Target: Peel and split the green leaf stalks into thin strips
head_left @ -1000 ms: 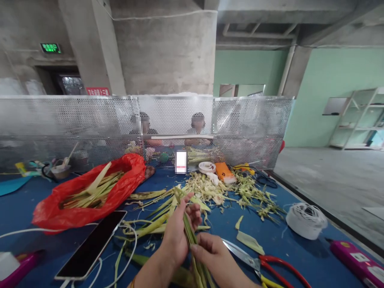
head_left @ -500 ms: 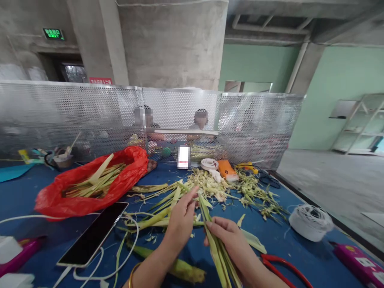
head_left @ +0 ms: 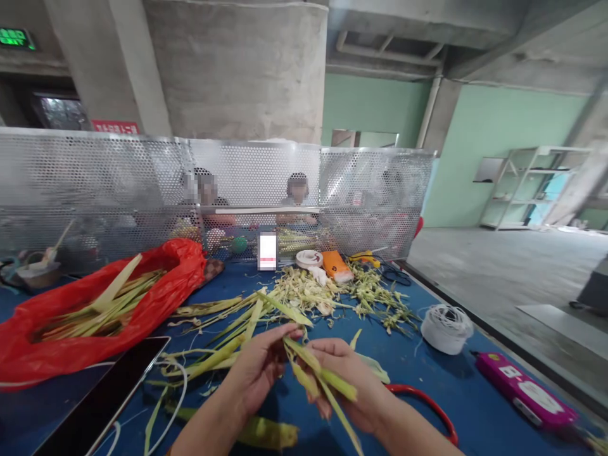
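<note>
Over the blue table, a bundle of long green-yellow leaf strips that look like corn husk (head_left: 339, 385) lies across my right hand (head_left: 349, 380), whose fingers are closed around it. My left hand (head_left: 261, 364) meets its upper end, thumb and fingertips pinched on the strips. A wider leaf stands out above the fingertips. Beneath my left forearm is a thick green husk piece (head_left: 268, 434), partly covered. More long husk strips (head_left: 223, 348) spread to the left of my hands. Red-handled scissors or pliers (head_left: 430, 402) sit right of my right forearm, the working end hidden.
A red plastic bag (head_left: 156, 316) of husks and a cabled phone (head_left: 104, 399) lie left. Shredded husk (head_left: 304, 291), a tape roll (head_left: 308, 258) and an orange packet (head_left: 337, 266) are ahead. White string (head_left: 446, 329) and a purple device (head_left: 527, 389) stand right. People sit behind a perforated metal screen (head_left: 256, 171).
The view has swung right. My left fingers, stretched out before, are now curled in at the strips' upper end. My hands are closer together, and the bundle looks shorter and more bent.
</note>
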Motion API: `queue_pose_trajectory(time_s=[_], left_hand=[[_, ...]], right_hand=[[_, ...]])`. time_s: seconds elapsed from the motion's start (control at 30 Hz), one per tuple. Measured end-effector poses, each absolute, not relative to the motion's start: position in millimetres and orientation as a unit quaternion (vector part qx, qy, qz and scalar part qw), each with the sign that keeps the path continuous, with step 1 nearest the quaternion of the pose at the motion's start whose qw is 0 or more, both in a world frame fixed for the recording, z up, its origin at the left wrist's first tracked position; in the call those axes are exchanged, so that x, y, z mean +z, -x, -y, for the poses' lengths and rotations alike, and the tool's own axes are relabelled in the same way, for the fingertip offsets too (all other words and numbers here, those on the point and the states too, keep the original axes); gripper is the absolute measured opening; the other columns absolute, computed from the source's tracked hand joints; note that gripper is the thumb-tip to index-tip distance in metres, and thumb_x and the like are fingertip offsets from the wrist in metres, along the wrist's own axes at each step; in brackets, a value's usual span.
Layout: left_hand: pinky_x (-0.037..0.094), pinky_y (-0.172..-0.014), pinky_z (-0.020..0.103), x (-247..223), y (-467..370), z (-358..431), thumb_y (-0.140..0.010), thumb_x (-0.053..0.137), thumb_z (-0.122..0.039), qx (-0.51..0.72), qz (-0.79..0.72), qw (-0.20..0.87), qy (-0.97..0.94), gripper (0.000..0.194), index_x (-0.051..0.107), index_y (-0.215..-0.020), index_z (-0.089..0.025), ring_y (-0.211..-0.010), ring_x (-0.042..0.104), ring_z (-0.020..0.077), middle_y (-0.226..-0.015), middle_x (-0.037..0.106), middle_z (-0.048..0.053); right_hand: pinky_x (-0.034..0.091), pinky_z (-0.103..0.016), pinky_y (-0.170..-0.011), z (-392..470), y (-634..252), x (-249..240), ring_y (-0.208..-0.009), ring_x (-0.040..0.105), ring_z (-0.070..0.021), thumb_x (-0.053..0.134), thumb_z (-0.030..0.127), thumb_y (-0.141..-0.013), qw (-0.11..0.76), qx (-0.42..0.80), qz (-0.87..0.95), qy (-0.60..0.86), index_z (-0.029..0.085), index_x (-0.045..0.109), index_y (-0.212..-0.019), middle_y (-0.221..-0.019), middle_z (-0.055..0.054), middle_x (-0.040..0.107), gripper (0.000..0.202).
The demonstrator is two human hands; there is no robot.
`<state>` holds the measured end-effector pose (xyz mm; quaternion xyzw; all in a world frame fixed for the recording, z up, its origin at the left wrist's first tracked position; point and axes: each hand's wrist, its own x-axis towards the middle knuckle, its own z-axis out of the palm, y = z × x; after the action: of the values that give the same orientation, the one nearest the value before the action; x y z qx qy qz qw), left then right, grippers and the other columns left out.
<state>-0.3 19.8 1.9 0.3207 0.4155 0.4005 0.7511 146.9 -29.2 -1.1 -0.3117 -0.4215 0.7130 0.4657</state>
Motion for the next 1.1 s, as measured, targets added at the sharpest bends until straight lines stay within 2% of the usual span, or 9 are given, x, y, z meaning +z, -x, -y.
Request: queue_pose_trajectory(time_s=[0.07,0.13,0.3,0.5,0.67,0.8,0.9,1.0,1.1], left_hand=[[0.043,-0.054,0.021,-10,-6,-17,-0.075,0.062,-0.019,0.356,-0.383,0.799,-0.296,0.012,0.065,-0.083,-0.012,-0.055,0.058,0.0109,-0.067,0.066,0.003],[0.043,-0.054,0.022,-17,-12,-11,-0.074,0.059,-0.019,0.326,-0.359,0.821,-0.301,0.007,0.062,-0.076,-0.013,-0.053,0.057,0.0118,-0.062,0.063,0.002],[0.038,-0.053,0.021,-13,-24,5,-0.064,0.07,-0.02,0.276,-0.367,0.802,-0.382,0.017,0.061,-0.079,-0.016,-0.059,0.058,0.0118,-0.068,0.064,-0.001],[0.04,-0.054,0.021,-15,-18,3,-0.07,0.071,-0.043,0.306,-0.369,0.768,-0.424,0.031,0.064,-0.082,-0.015,-0.058,0.058,0.0112,-0.074,0.065,0.003],[0.045,-0.053,0.017,-4,-8,-6,-0.071,0.074,-0.03,0.302,-0.392,0.787,-0.369,0.029,0.066,-0.094,-0.014,-0.059,0.06,0.0084,-0.084,0.07,0.005],[0.05,-0.056,0.017,10,-2,-9,-0.077,0.069,-0.029,0.328,-0.411,0.776,-0.348,0.03,0.066,-0.102,-0.012,-0.063,0.064,0.0092,-0.095,0.072,0.009],[0.051,-0.057,0.017,14,1,-14,-0.08,0.065,-0.026,0.356,-0.427,0.76,-0.336,0.026,0.065,-0.102,-0.012,-0.071,0.067,0.0121,-0.097,0.072,0.01],[0.048,-0.051,0.014,14,3,-17,-0.08,0.066,-0.028,0.381,-0.463,0.735,-0.316,0.023,0.065,-0.096,-0.011,-0.072,0.067,0.0126,-0.085,0.071,0.007],[0.042,-0.042,0.012,13,5,-19,-0.076,0.07,-0.029,0.395,-0.465,0.732,-0.303,0.022,0.065,-0.09,-0.013,-0.067,0.065,0.0105,-0.087,0.071,0.006]], right_hand=[[0.038,-0.017,-0.033,28,-150,1,-0.029,0.047,-0.0059,0.069,0.041,-0.075,0.491,0.727,0.393,0.276,0.009,0.063,-0.073,-0.049,-0.001,0.061,0.032],[0.041,-0.017,-0.036,27,-153,3,-0.031,0.049,-0.0058,0.07,0.035,-0.074,0.516,0.734,0.362,0.253,0.008,0.065,-0.077,-0.051,0.001,0.061,0.028],[0.041,-0.018,-0.036,20,-160,6,-0.035,0.052,-0.0061,0.071,0.03,-0.072,0.567,0.724,0.298,0.257,0.008,0.067,-0.084,-0.056,0.003,0.059,0.026],[0.042,-0.018,-0.037,19,-161,7,-0.035,0.05,-0.006,0.069,0.03,-0.073,0.556,0.732,0.293,0.264,0.007,0.067,-0.081,-0.052,0.004,0.056,0.024],[0.043,-0.019,-0.04,21,-166,12,-0.034,0.043,-0.0042,0.067,0.028,-0.072,0.579,0.711,0.273,0.29,0.007,0.067,-0.08,-0.047,0.007,0.05,0.022],[0.04,-0.018,-0.039,20,-166,12,-0.034,0.041,-0.0044,0.066,0.03,-0.071,0.591,0.672,0.299,0.332,0.009,0.065,-0.077,-0.046,0.007,0.049,0.021],[0.034,-0.018,-0.036,20,-162,9,-0.031,0.041,-0.0053,0.063,0.033,-0.072,0.561,0.636,0.377,0.372,0.012,0.061,-0.07,-0.043,0.006,0.05,0.021],[0.034,-0.018,-0.037,24,-159,7,-0.031,0.043,-0.0073,0.057,0.03,-0.073,0.447,0.617,0.492,0.422,0.016,0.057,-0.067,-0.042,0.005,0.053,0.015],[0.036,-0.02,-0.042,29,-160,5,-0.036,0.047,-0.0094,0.048,0.024,-0.078,0.38,0.471,0.608,0.514,0.02,0.051,-0.065,-0.044,0.005,0.055,0.015]])
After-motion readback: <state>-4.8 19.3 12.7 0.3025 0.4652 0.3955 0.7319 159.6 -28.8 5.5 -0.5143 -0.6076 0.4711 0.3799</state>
